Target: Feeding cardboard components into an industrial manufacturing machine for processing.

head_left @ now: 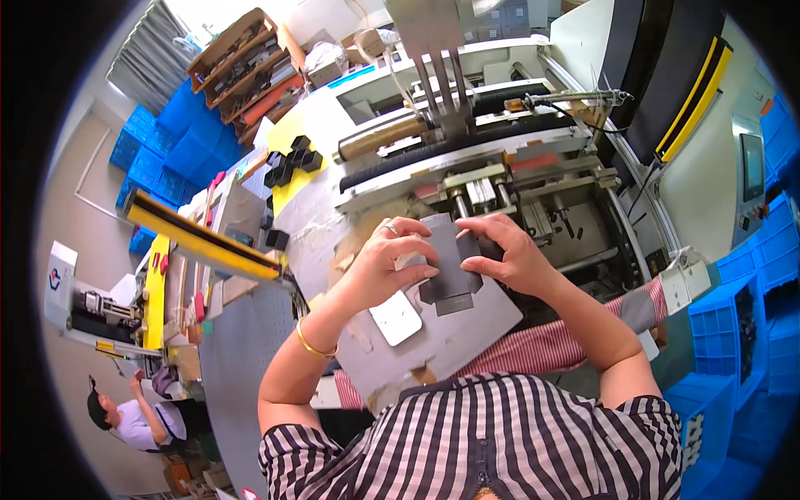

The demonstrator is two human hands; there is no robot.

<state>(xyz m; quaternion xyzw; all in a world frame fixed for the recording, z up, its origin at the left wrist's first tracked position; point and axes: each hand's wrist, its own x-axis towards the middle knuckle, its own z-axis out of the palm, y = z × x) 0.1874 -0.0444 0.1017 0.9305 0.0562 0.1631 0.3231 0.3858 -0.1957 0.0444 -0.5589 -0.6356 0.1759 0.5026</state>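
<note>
dark card (448,271), above-right of white slab (396,320); left hand (406,255), right hand (507,257): grips seemingly holding its edges; step: likely flap-folding, calling next for even pressure.

OK, we're def. looking at a workshop, factory type: we're facing a big machine (487,164) w/ rollers (379,140) and metal rails (375,195), yellow-and-black bars (204,237) flanking it. We're spotting a ctrl panel (752,171) far right, blue plastic crates (715,329) piled both sides, a loaded wooden shelf (242,73) up back, plus a co-worker (140,421) near more equip. (108,310) on our left.
</note>
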